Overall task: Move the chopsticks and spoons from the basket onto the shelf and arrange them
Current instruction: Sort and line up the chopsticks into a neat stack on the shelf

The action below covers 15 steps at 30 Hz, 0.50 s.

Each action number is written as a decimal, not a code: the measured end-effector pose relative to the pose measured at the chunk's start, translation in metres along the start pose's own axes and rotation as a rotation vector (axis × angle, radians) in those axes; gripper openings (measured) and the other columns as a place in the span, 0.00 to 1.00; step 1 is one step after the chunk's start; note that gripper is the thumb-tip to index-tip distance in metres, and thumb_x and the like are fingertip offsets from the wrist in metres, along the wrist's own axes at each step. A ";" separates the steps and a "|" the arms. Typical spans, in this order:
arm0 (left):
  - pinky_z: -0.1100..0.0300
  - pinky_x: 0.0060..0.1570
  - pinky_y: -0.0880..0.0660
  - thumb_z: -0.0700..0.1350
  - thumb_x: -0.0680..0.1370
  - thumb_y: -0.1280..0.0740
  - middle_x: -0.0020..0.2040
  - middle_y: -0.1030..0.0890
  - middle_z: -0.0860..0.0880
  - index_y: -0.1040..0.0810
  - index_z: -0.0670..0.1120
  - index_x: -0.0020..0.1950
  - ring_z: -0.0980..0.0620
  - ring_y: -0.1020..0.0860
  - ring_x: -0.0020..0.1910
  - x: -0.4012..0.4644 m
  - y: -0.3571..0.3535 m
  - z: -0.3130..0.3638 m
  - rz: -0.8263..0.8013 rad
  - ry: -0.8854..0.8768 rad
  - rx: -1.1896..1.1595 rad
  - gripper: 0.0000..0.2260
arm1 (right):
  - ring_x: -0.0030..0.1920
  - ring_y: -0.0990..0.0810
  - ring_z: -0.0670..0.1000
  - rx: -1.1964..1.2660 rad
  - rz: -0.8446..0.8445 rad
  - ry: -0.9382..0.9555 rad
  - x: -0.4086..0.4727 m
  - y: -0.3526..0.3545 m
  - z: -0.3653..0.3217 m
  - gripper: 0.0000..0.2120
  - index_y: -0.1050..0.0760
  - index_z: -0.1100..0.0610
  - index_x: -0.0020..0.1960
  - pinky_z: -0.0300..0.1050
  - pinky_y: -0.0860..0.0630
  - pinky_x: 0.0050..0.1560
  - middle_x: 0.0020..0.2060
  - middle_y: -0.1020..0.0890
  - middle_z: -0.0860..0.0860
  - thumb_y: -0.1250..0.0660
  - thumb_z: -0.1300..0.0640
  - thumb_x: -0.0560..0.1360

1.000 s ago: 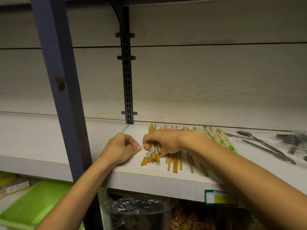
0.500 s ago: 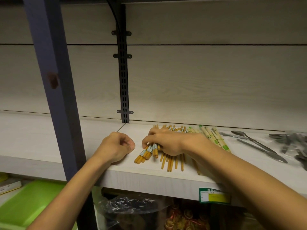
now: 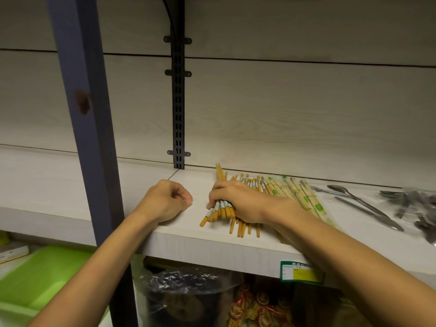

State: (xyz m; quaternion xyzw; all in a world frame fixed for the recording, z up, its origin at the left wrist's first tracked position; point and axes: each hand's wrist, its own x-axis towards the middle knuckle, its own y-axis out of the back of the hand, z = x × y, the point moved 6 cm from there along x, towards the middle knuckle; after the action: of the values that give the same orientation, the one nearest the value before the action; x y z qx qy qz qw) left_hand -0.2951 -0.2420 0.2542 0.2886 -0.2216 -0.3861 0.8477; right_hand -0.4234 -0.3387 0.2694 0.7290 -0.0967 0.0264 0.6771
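Over the last second the right hand (image 3: 238, 200) has drawn its leftmost bundle of chopsticks (image 3: 218, 210) rightward against the main row, so it lies less splayed. The gap to the curled left hand (image 3: 166, 200) has widened.

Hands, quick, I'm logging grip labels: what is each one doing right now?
Left hand: fingers curled, holding nothing, resting on the shelf.
Right hand: gripping a bundle of orange chopsticks.

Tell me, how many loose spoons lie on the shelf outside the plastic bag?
2: one loose spoon lies toward the back, another loose spoon in front of it. More spoons sit bagged at the right edge, uncountable.
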 end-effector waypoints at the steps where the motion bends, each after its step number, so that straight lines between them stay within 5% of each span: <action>1: 0.63 0.48 0.27 0.38 0.75 0.31 0.43 0.17 0.50 0.18 0.47 0.45 0.53 0.21 0.45 0.000 0.000 0.000 -0.002 0.000 -0.007 0.05 | 0.58 0.29 0.50 0.004 0.009 0.007 0.000 0.000 0.000 0.15 0.23 0.50 0.58 0.51 0.30 0.61 0.56 0.26 0.49 0.36 0.66 0.77; 10: 0.65 0.45 0.29 0.37 0.75 0.31 0.41 0.18 0.52 0.18 0.47 0.43 0.56 0.23 0.43 0.000 -0.001 -0.001 0.005 -0.023 -0.046 0.06 | 0.57 0.33 0.54 -0.077 -0.024 -0.005 -0.004 -0.004 -0.003 0.20 0.31 0.45 0.65 0.53 0.32 0.60 0.62 0.29 0.48 0.41 0.64 0.79; 15: 0.66 0.38 0.31 0.43 0.73 0.26 0.42 0.21 0.50 0.20 0.49 0.47 0.51 0.24 0.44 0.002 0.001 -0.003 0.060 -0.059 -0.054 0.06 | 0.56 0.30 0.49 0.077 0.198 0.037 -0.004 0.014 -0.014 0.23 0.29 0.46 0.59 0.47 0.31 0.57 0.57 0.28 0.45 0.39 0.71 0.74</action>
State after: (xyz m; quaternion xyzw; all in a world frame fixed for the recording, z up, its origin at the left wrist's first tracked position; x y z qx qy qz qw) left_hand -0.2919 -0.2421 0.2532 0.2474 -0.2444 -0.3748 0.8594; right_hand -0.4289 -0.3254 0.2831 0.7406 -0.1547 0.1105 0.6444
